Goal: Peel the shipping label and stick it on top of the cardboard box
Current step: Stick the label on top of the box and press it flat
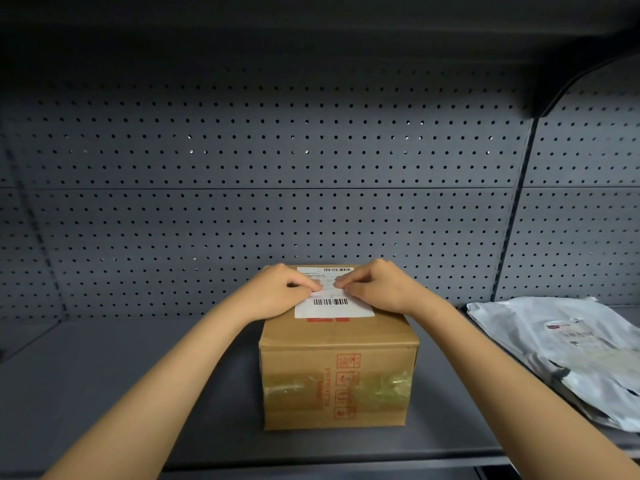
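The left hand [277, 289] presses curled fingertips onto the label [333, 301], which lies flat on top of the box [336, 372] on the shelf [121, 393]. The right hand [377, 285] does likewise, gripping nothing. Mailers [561, 348] lie at far right.

Cardboard box [337, 375] on shelf [104, 393], shipping label [334, 303] on box top, left hand [277, 291] and right hand [379, 287] on label, mailer bags [568, 351] to right, pegboard [277, 185] behind.

My arms reach forward, bare. My left hand [277, 289] and right hand [374, 285] are curled, fingertips [317, 287] pressing down, thumbs seemingly tucked under.
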The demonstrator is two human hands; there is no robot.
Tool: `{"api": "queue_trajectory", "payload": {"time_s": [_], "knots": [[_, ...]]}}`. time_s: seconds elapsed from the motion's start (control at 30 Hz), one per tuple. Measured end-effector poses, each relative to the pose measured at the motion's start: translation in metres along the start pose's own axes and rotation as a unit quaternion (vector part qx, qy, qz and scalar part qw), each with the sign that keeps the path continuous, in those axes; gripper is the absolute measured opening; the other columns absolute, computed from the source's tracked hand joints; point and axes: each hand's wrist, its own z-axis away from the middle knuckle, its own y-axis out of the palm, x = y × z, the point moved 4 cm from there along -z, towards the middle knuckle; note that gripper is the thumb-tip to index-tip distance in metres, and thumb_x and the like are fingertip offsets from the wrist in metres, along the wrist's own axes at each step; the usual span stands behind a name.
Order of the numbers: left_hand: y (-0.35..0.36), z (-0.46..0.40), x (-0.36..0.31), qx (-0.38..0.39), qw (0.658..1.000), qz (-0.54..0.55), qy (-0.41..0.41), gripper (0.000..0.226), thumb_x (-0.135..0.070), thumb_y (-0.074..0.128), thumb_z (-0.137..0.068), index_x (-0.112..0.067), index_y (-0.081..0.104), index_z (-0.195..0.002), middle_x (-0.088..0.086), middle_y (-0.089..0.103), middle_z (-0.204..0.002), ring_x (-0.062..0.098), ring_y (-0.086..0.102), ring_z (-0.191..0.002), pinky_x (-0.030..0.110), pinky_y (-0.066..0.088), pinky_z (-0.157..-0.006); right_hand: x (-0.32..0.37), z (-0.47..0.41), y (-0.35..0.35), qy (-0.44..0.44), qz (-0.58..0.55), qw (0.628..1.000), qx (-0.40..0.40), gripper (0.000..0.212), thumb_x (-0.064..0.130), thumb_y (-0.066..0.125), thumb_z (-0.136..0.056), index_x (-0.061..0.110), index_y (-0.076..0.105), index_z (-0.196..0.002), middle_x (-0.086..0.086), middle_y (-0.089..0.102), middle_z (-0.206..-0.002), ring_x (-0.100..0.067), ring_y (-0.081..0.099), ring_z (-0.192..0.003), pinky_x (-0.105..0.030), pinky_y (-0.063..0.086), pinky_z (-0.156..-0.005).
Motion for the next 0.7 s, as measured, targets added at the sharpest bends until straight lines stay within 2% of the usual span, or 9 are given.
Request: {"api": "queue_trajectory", "payload": {"time_s": [0.1,0.2,0.27,0.33,0.47,0.53,0.6,0.67,0.7], "knots": [[-0.006,0.004,0.011,-0.01,1.0,0.028,-0.008,0.027,-0.018,0.05,-0.088,-0.024,0.068,-0.107,-0.008,0.062,-0.125,0.008,0.052,-0.119,0.025,0.038,-0.102,-0.009,0.005,-0.008,0.011,-0.01,1.0,-0.013,0.025,0.015,0.051,-0.086,0.019,0.071,-0.102,0.008,0.065,-0.122,-0.006,0.052,-0.118,-0.017,0.036,-0.095],[-0.012,0.007,0.021,-0.017,0.999,0.046,-0.019,0.027,-0.014,0.049,-0.088,-0.023,0.07,-0.102,-0.008,0.064,-0.121,0.005,0.054,-0.115,0.027,0.038,-0.105,-0.016,0.007,-0.017,0.03,-0.007,0.999,-0.02,0.025,0.016,0.05,-0.086,0.02,0.072,-0.099,0.008,0.066,-0.12,-0.007,0.055,-0.112,-0.017,0.039,-0.09],[-0.017,0.008,0.024,-0.028,0.998,0.044,-0.028,0.029,-0.012,0.048,-0.087,-0.025,0.071,-0.099,-0.012,0.064,-0.119,0.007,0.059,-0.097,0.028,0.046,-0.095,-0.017,0.007,-0.022,0.039,0.009,0.999,-0.028,0.027,0.017,0.049,-0.087,0.021,0.073,-0.097,0.006,0.066,-0.118,-0.01,0.056,-0.106,-0.02,0.042,-0.085],[-0.019,0.006,0.022,-0.045,0.998,0.027,-0.03,0.029,-0.014,0.047,-0.087,-0.027,0.071,-0.098,-0.017,0.064,-0.115,0.012,0.059,-0.075,0.027,0.049,-0.076,-0.014,0.004,-0.023,0.04,0.018,0.998,-0.042,0.028,0.018,0.048,-0.086,0.021,0.074,-0.095,0.006,0.067,-0.116,-0.012,0.057,-0.104,-0.022,0.043,-0.085],[-0.012,-0.004,0.006,-0.047,0.999,0.005,-0.018,0.029,-0.019,0.047,-0.087,-0.029,0.069,-0.104,-0.012,0.068,-0.109,0.018,0.064,-0.081,0.021,0.049,-0.077,0.003,-0.008,-0.011,0.003,-0.008,0.999,-0.036,0.025,0.022,0.05,-0.087,0.02,0.073,-0.099,0.006,0.068,-0.116,-0.009,0.055,-0.11,-0.02,0.039,-0.09],[-0.004,-0.01,-0.002,-0.028,1.0,0.002,-0.003,0.033,-0.018,0.045,-0.085,-0.031,0.068,-0.104,-0.003,0.071,-0.108,0.027,0.064,-0.086,0.029,0.05,-0.078,0.013,-0.014,-0.002,-0.018,-0.005,1.0,-0.019,0.026,0.021,0.049,-0.088,0.02,0.071,-0.101,0.005,0.067,-0.118,-0.011,0.055,-0.114,-0.021,0.039,-0.094],[0.001,-0.015,-0.006,-0.011,1.0,-0.005,0.004,0.035,-0.016,0.043,-0.085,-0.029,0.067,-0.108,-0.004,0.07,-0.11,0.019,0.062,-0.077,0.026,0.047,-0.07,0.017,-0.018,0.004,-0.022,0.007,1.0,-0.004,0.028,0.019,0.047,-0.088,0.02,0.07,-0.104,0.002,0.066,-0.119,-0.013,0.054,-0.115,-0.022,0.039,-0.094],[0.003,-0.015,-0.005,-0.005,1.0,-0.01,0.005,0.036,-0.014,0.042,-0.087,-0.027,0.065,-0.112,-0.01,0.068,-0.104,0.007,0.054,-0.064,0.013,0.037,-0.056,0.014,-0.019,0.007,-0.017,0.013,1.0,0.005,0.03,0.019,0.046,-0.088,0.02,0.069,-0.107,0.003,0.065,-0.121,-0.013,0.053,-0.115,-0.023,0.04,-0.095],[0.003,-0.015,-0.003,-0.006,1.0,-0.01,0.003,0.037,-0.013,0.042,-0.088,-0.025,0.065,-0.114,-0.011,0.068,-0.104,0.007,0.057,-0.068,0.009,0.033,-0.052,0.011,-0.018,0.008,-0.013,0.011,1.0,0.008,0.03,0.018,0.045,-0.089,0.02,0.068,-0.107,0.005,0.064,-0.122,-0.012,0.053,-0.116,-0.023,0.04,-0.097]]}}
